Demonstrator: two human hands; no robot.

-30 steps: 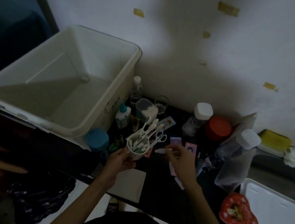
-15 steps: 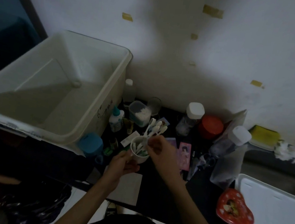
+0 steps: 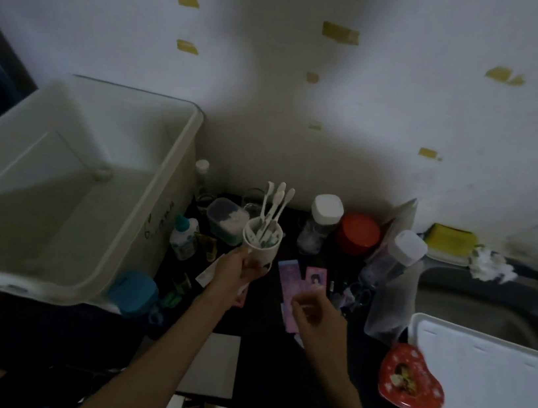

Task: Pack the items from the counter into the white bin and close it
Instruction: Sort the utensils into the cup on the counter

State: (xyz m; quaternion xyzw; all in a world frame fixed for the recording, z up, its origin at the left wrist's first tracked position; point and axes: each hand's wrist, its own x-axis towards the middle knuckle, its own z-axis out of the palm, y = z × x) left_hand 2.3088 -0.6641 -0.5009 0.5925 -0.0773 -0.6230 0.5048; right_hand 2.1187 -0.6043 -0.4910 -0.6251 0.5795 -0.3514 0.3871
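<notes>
A dim home washing corner, likely a bathroom or kitchen counter. A dark countertop (image 3: 263, 307) against a white wall (image 3: 280, 67) patched with yellow tape is crowded with toiletries: a white cup of toothbrushes (image 3: 261, 242), a clear tub of cotton swabs (image 3: 225, 220), small lotion bottles, jars. A grey sink basin (image 3: 488, 304) with a yellow sponge (image 3: 451, 238) sits beside them.

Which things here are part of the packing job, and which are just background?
Job: white bin; cup of toothbrushes, held by left hand; red-lidded jar; heart-shaped tin; white lid.
Background: sink; yellow sponge; tape on wall.
</notes>
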